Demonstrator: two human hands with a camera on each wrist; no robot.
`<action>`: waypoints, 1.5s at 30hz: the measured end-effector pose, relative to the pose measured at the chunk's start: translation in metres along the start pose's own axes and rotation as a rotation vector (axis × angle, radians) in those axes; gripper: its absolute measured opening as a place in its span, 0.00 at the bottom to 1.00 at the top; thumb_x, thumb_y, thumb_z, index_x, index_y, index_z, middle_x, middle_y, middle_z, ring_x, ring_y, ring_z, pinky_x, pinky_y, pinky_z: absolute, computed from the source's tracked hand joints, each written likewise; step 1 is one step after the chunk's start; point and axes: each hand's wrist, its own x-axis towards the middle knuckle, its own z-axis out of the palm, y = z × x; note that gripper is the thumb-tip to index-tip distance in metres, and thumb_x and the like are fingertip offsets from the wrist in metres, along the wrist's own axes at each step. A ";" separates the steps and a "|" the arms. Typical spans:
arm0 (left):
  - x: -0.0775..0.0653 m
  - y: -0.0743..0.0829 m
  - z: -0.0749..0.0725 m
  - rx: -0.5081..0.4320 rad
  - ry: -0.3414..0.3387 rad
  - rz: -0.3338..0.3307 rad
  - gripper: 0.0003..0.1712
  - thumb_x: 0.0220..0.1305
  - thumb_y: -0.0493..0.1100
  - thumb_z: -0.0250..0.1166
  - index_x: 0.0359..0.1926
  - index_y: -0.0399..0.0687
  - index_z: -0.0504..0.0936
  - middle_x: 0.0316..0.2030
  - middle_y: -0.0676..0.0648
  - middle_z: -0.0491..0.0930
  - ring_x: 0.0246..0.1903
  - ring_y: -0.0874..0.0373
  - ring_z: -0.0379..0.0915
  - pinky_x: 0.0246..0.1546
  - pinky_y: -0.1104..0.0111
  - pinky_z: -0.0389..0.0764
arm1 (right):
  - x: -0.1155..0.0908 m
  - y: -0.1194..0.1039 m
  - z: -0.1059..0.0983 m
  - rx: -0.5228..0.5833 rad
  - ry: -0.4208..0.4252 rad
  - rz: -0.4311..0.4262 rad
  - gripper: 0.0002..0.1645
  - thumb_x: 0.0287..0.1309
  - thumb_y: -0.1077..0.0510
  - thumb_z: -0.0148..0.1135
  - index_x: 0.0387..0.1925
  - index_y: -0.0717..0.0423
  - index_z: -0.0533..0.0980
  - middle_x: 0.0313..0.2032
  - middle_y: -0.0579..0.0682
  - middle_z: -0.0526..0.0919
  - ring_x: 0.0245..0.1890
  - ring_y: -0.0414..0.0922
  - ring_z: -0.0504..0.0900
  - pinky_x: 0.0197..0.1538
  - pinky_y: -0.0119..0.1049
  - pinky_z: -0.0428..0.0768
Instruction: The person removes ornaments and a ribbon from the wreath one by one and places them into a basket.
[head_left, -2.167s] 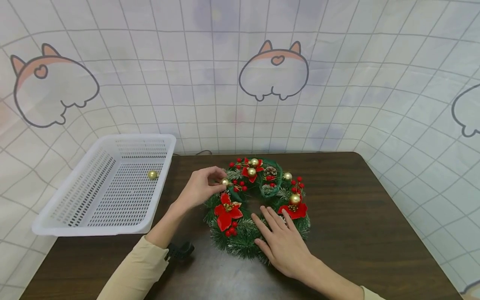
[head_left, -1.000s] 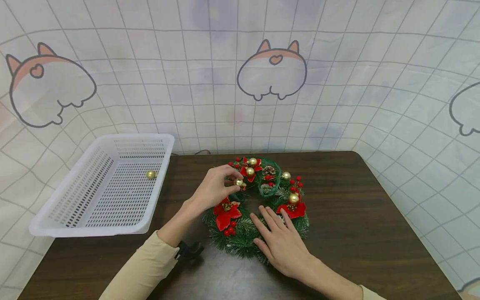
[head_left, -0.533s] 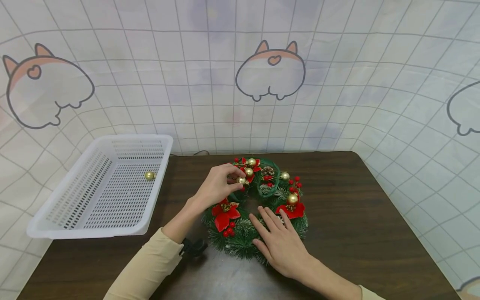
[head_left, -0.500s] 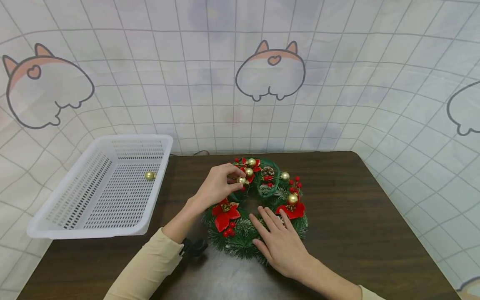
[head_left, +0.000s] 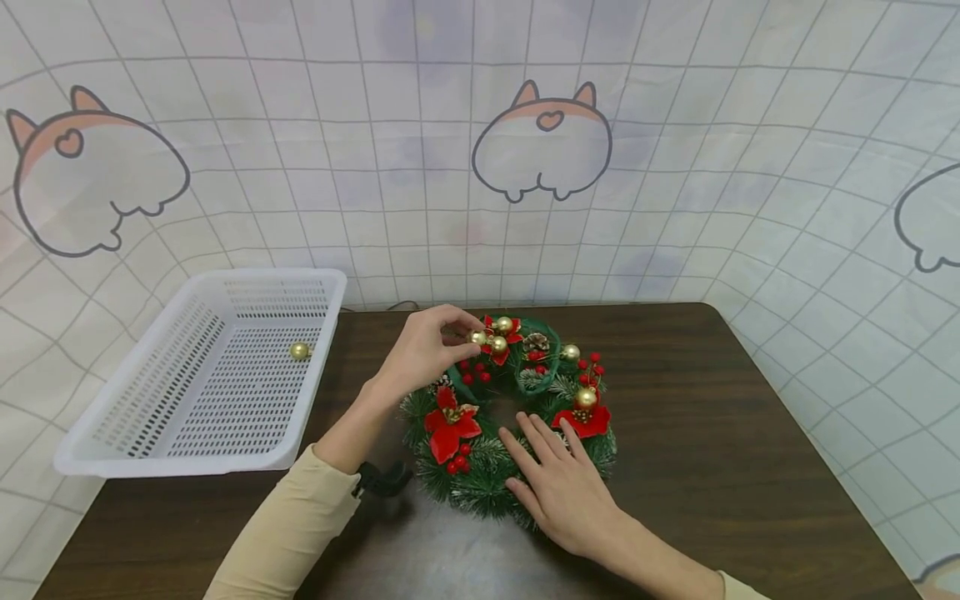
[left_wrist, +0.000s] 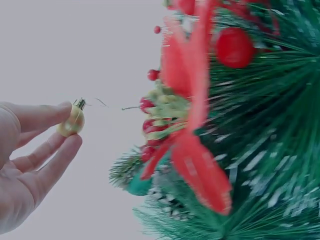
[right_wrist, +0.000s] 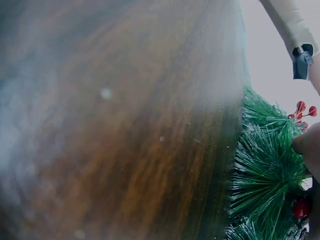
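My left hand (head_left: pixel 433 343) pinches a small gold Christmas ball (left_wrist: pixel 74 122) between thumb and fingertips, over the wreath's upper left part. In the left wrist view the ball's cap points up and a thin wire loop shows beside it. The green wreath (head_left: pixel 487 483) lies on the table, with red poinsettias (head_left: pixel 451 427), red berries, pine cones and several gold balls on it. My right hand (head_left: pixel 564 487) rests flat with spread fingers on the wreath's near right side; in the right wrist view only part of it shows at the right edge.
A white perforated plastic basket (head_left: pixel 187 462) stands at the left of the dark wooden table (head_left: pixel 720 467), holding one gold ball (head_left: pixel 299 351). A black wrist camera (head_left: pixel 384 481) sits under my left wrist. A patterned curtain (head_left: pixel 420 208) hangs behind the table.
My left hand has carried the gold ball from the wreath's left side rightward over it, then up toward the top poinsettia. My right hand has stayed in place.
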 end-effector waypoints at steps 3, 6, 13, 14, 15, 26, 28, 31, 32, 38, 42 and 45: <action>0.001 0.002 -0.010 -0.029 0.006 -0.011 0.14 0.64 0.36 0.74 0.50 0.43 0.86 0.47 0.48 0.84 0.45 0.53 0.81 0.49 0.64 0.84 | 0.001 0.000 0.000 0.003 0.004 0.001 0.36 0.77 0.41 0.52 0.78 0.51 0.63 0.76 0.60 0.59 0.75 0.57 0.59 0.74 0.64 0.53; 0.000 0.003 -0.019 -0.033 0.011 -0.028 0.14 0.65 0.37 0.74 0.51 0.45 0.86 0.47 0.49 0.84 0.45 0.55 0.81 0.49 0.64 0.84 | 0.002 0.000 -0.001 0.006 0.007 0.004 0.36 0.77 0.41 0.52 0.78 0.51 0.63 0.76 0.60 0.59 0.75 0.57 0.59 0.74 0.64 0.53; -0.001 0.005 -0.041 -0.045 0.038 -0.054 0.14 0.65 0.37 0.73 0.51 0.43 0.86 0.46 0.47 0.85 0.46 0.54 0.82 0.49 0.63 0.84 | 0.000 -0.001 0.000 0.006 0.002 0.006 0.36 0.77 0.41 0.52 0.78 0.51 0.63 0.76 0.61 0.60 0.75 0.58 0.59 0.73 0.65 0.54; -0.001 0.005 -0.045 -0.050 0.044 -0.060 0.14 0.65 0.37 0.73 0.51 0.43 0.86 0.46 0.47 0.85 0.46 0.53 0.82 0.49 0.63 0.84 | 0.000 -0.001 0.000 0.006 0.002 0.008 0.36 0.77 0.41 0.52 0.78 0.51 0.63 0.76 0.61 0.60 0.75 0.58 0.59 0.73 0.65 0.54; -0.001 0.006 -0.049 -0.060 0.050 -0.064 0.14 0.65 0.36 0.73 0.52 0.42 0.86 0.46 0.46 0.85 0.47 0.53 0.82 0.49 0.63 0.84 | 0.001 -0.002 0.000 0.007 0.003 0.009 0.36 0.77 0.41 0.52 0.78 0.51 0.63 0.76 0.61 0.60 0.75 0.58 0.59 0.73 0.65 0.54; -0.005 0.005 -0.089 -0.166 0.103 -0.105 0.18 0.64 0.36 0.74 0.55 0.39 0.85 0.50 0.43 0.85 0.52 0.49 0.81 0.46 0.67 0.84 | 0.000 -0.001 0.001 0.014 -0.004 0.013 0.36 0.77 0.41 0.52 0.78 0.51 0.63 0.76 0.60 0.60 0.75 0.58 0.60 0.74 0.65 0.54; -0.007 0.005 -0.095 -0.178 0.116 -0.111 0.19 0.64 0.36 0.74 0.55 0.38 0.85 0.50 0.43 0.85 0.52 0.49 0.82 0.45 0.67 0.84 | -0.001 -0.001 0.000 0.013 -0.004 0.012 0.36 0.77 0.41 0.52 0.78 0.51 0.63 0.76 0.60 0.60 0.75 0.58 0.60 0.74 0.64 0.54; -0.010 0.004 -0.105 -0.193 0.138 -0.131 0.19 0.64 0.36 0.74 0.55 0.40 0.85 0.49 0.44 0.85 0.51 0.52 0.82 0.43 0.66 0.84 | 0.000 -0.001 0.000 0.011 -0.003 0.011 0.36 0.77 0.41 0.52 0.78 0.52 0.63 0.76 0.60 0.60 0.75 0.58 0.59 0.74 0.64 0.53; -0.010 0.003 -0.109 -0.194 0.144 -0.138 0.19 0.64 0.37 0.74 0.56 0.40 0.85 0.49 0.44 0.86 0.51 0.52 0.82 0.42 0.67 0.83 | 0.000 -0.001 0.000 0.011 -0.003 0.011 0.36 0.77 0.41 0.52 0.78 0.52 0.63 0.76 0.60 0.60 0.75 0.58 0.59 0.74 0.64 0.53; -0.011 -0.002 -0.129 -0.159 0.175 -0.172 0.20 0.66 0.40 0.73 0.58 0.41 0.84 0.51 0.45 0.84 0.54 0.56 0.80 0.49 0.69 0.79 | 0.000 0.000 0.000 0.008 -0.004 0.011 0.36 0.77 0.41 0.52 0.78 0.51 0.63 0.76 0.60 0.60 0.75 0.58 0.59 0.74 0.64 0.53; -0.012 -0.007 -0.142 -0.149 0.178 -0.204 0.21 0.67 0.41 0.73 0.59 0.41 0.83 0.55 0.45 0.83 0.57 0.56 0.77 0.60 0.59 0.74 | 0.000 0.000 0.000 0.007 -0.007 0.011 0.36 0.77 0.41 0.52 0.78 0.51 0.62 0.76 0.60 0.60 0.75 0.58 0.59 0.74 0.65 0.53; -0.015 -0.015 -0.151 -0.151 0.183 -0.219 0.22 0.68 0.42 0.72 0.60 0.42 0.83 0.55 0.46 0.83 0.57 0.56 0.77 0.61 0.56 0.71 | 0.000 0.000 0.001 0.014 -0.015 0.014 0.36 0.78 0.41 0.51 0.78 0.51 0.62 0.77 0.60 0.59 0.76 0.58 0.59 0.74 0.65 0.53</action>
